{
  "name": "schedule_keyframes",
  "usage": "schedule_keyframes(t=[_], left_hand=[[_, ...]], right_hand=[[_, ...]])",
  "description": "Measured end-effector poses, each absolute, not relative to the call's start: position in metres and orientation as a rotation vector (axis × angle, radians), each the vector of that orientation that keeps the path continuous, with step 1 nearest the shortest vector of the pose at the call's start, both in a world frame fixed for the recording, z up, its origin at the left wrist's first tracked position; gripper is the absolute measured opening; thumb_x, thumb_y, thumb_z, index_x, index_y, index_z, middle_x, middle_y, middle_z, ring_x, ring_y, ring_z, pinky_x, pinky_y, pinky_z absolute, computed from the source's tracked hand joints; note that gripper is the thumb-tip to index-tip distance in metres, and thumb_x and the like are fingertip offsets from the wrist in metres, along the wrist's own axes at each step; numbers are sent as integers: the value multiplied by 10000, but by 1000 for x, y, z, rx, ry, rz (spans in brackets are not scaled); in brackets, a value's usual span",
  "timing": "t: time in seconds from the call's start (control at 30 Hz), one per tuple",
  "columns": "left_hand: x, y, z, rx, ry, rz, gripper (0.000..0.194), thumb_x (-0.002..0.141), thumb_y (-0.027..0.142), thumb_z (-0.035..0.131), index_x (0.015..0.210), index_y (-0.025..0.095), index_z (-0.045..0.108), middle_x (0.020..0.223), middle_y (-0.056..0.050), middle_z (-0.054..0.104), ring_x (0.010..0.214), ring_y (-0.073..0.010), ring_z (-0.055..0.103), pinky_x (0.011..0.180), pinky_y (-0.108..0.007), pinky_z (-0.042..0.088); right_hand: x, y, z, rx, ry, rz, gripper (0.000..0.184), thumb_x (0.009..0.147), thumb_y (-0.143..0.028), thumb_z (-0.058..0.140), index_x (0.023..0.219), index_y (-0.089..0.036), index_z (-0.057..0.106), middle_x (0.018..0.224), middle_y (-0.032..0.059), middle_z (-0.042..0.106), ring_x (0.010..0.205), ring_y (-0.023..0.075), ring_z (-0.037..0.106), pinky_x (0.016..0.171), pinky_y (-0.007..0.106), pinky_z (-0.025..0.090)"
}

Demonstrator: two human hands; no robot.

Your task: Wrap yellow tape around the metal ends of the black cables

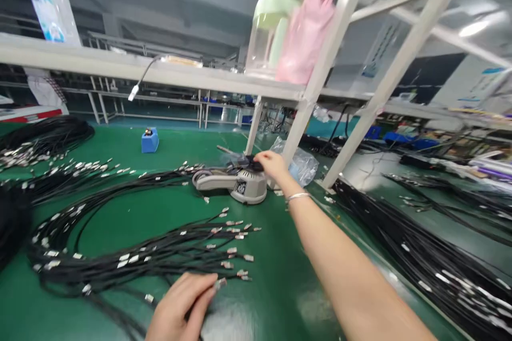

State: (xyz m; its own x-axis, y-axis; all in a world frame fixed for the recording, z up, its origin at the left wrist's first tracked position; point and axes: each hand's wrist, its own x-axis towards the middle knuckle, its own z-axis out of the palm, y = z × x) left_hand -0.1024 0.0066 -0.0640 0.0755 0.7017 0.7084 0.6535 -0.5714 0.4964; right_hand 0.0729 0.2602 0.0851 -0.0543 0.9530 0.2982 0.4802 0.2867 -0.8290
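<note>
My right hand reaches far forward, its fingertips on the dark top of a grey tape dispenser that stands on the green mat. A thin bracelet circles that wrist. My left hand is low at the front, fingers pinched on the metal-tipped end of a black cable. Just beyond it lies a looped bundle of black cables with silver connectors fanned out to the right.
More black cable bundles lie at the left and along the right. A blue box sits far back. White frame posts rise behind the dispenser, with a clear plastic bag at their foot and a jug and pink bag on the shelf.
</note>
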Motion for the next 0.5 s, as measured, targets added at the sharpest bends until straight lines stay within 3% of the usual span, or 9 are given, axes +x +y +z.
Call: schedule_keyframes(t=[0.07,0.13,0.23,0.33,0.5], left_hand=[[-99,1,-55,2129,1499,1565,155,876,193,548,1002,247,621,852,8,722,768,-127,666,704,-204,525],[-96,-2,-52,2044,1531,1532,161,879,169,538,993,244,623,842,8,708,777,-126,648,706,-219,517],[-92,-5,-54,2040,1521,1476,173,882,138,524,1002,223,615,841,-7,689,786,-129,622,718,-241,504],[-90,-6,-58,2110,1502,1459,183,878,108,516,1013,190,608,842,-28,675,792,-136,605,721,-255,493],[-90,-9,-57,2179,1500,1437,196,877,86,507,1029,173,594,876,-44,670,819,-143,598,740,-261,485]], right_hand=[[78,213,74,-1274,-1685,732,205,900,-259,490,861,-173,672,959,43,698,909,172,620,809,317,476],[83,150,53,-1218,-1755,877,205,849,-311,546,764,-191,688,802,26,718,749,158,630,707,288,481],[80,58,15,-1184,-1682,1317,210,807,-365,593,745,-185,683,706,25,697,658,154,604,616,264,455],[67,8,-16,-1211,-1515,1453,242,800,-391,586,715,-175,654,726,31,671,689,164,587,614,260,442],[49,4,-30,-1156,-1410,1433,230,806,-365,577,689,-171,617,780,42,671,729,173,574,666,264,441]])
